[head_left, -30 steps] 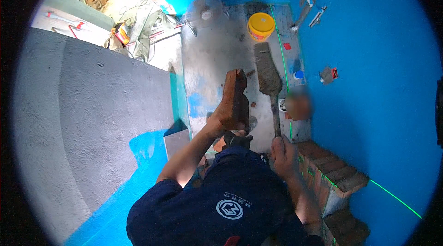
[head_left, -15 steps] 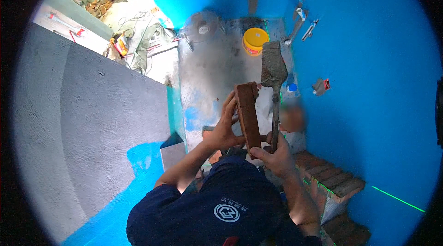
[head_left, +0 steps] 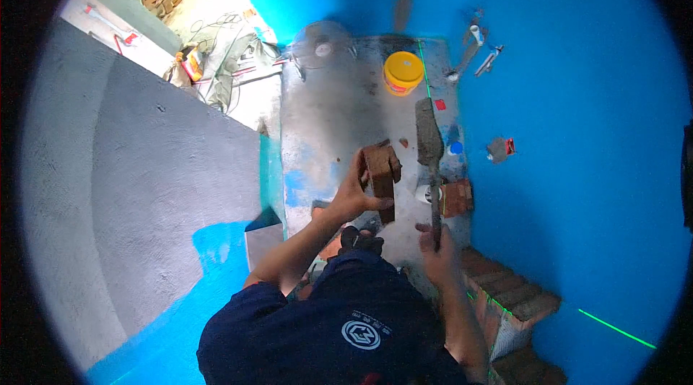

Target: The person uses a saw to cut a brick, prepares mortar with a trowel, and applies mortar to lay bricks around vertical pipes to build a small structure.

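Observation:
My left hand (head_left: 350,197) is wrapped round an upright-looking red brick (head_left: 380,175) that has a lump of dark mortar near its far end. To its right, my right hand (head_left: 436,251) grips the handle of a long trowel (head_left: 428,130), whose blade is coated in wet grey mortar. The trowel and the brick are apart. Below the trowel blade, a red brick block (head_left: 457,197) and a white round object (head_left: 424,194) lie by the right wall.
A stepped brick structure (head_left: 509,280) with green laser lines runs along the blue wall (head_left: 570,132). A yellow bucket (head_left: 403,71) and a fan (head_left: 317,45) stand at the far end. A grey low wall (head_left: 144,190) borders the left, with cluttered bags and cables beyond.
My right hand, which touched the brick half a second ago, has separated from it, moving slightly right and down with the trowel. The view has shifted, so the room appears lower.

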Demonstrator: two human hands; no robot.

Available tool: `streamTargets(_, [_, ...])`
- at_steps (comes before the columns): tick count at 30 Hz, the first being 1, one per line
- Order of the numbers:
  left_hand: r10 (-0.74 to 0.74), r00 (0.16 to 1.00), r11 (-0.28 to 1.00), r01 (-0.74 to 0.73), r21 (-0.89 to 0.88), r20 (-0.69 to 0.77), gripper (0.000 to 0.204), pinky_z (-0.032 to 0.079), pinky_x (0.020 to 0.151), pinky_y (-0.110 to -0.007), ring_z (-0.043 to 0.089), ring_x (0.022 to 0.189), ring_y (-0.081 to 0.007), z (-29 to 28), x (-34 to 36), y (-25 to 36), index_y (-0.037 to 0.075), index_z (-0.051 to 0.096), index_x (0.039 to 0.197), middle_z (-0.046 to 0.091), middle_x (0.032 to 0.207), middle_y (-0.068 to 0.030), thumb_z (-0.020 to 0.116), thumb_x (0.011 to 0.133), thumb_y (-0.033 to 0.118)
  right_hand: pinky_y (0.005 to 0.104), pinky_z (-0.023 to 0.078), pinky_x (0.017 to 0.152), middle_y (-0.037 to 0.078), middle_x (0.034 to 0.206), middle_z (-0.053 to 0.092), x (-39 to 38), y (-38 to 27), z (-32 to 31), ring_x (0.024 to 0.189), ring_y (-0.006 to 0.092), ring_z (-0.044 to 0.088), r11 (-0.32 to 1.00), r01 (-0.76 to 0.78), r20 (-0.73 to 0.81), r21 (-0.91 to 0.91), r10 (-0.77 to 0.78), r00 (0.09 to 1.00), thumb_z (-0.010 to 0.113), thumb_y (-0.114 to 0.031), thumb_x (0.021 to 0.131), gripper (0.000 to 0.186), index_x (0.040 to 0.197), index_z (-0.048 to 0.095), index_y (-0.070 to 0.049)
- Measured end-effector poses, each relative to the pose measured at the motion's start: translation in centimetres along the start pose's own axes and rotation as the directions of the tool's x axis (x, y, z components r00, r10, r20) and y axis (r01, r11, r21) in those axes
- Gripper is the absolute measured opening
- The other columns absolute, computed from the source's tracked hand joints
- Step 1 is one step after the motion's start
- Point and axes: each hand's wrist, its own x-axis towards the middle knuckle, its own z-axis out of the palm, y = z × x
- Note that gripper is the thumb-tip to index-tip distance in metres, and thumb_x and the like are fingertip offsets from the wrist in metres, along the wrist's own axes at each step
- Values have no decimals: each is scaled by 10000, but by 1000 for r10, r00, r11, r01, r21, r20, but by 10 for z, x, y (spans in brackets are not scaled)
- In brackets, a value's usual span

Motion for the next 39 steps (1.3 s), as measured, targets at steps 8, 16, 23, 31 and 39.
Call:
streamTargets(8, [526, 847, 663, -354, 660, -74, 1110, 338, 1043, -391, 385, 1253, -338, -58, 10, -3, 21, 160, 1429, 362, 1301, -181, 819, 541, 116, 418, 435, 563, 169, 718, 574, -22, -47, -39, 636, 305, 583, 954, -36, 214, -298, 104, 971, 444, -375, 992, 366, 942, 547, -28])
streamTargets(16, [623, 782, 541, -426, 725, -6, 1087, 360, 1025, -416, 405, 1187, -401, -78, 6, 11, 21, 182, 1403, 366, 1238, -207, 807, 519, 108, 442, 426, 511, 198, 679, 552, -1, -55, -13, 590, 391, 570, 897, 113, 288, -427, 17, 957, 492, -313, 978, 295, 909, 544, -30])
streamTargets(23, [594, 805, 434, -326, 840, 6, 1144, 377, 1025, -439, 392, 1224, -419, -94, -5, 10, 38, 162, 1419, 357, 1300, -223, 846, 506, 121, 464, 441, 514, 210, 702, 586, -12, -51, -16, 623, 409, 591, 865, 355, 169, -356, -313, 934, 502, -285, 973, 281, 937, 560, -13])
streamTargets(31, [573, 819, 460, -291, 839, -30, 1106, 373, 1018, -419, 417, 1210, -383, -97, -9, 20, 39, 207, 1408, 367, 1312, -206, 880, 539, 161, 464, 455, 511, 216, 738, 611, 3, -22, -15, 551, 371, 584, 947, 78, 314, -310, 25, 949, 548, -257, 958, 251, 1031, 595, -22])
streamTargets(39, [449, 893, 599, -277, 751, -28, 1037, 431, 964, -373, 511, 1128, -249, -99, -4, 25, 58, 293, 1383, 469, 1239, -106, 868, 526, 152, 417, 486, 534, 169, 711, 604, -12, -36, -31, 625, 357, 613, 792, 544, 61, -278, -550, 833, 579, -189, 940, 216, 1047, 581, -2])
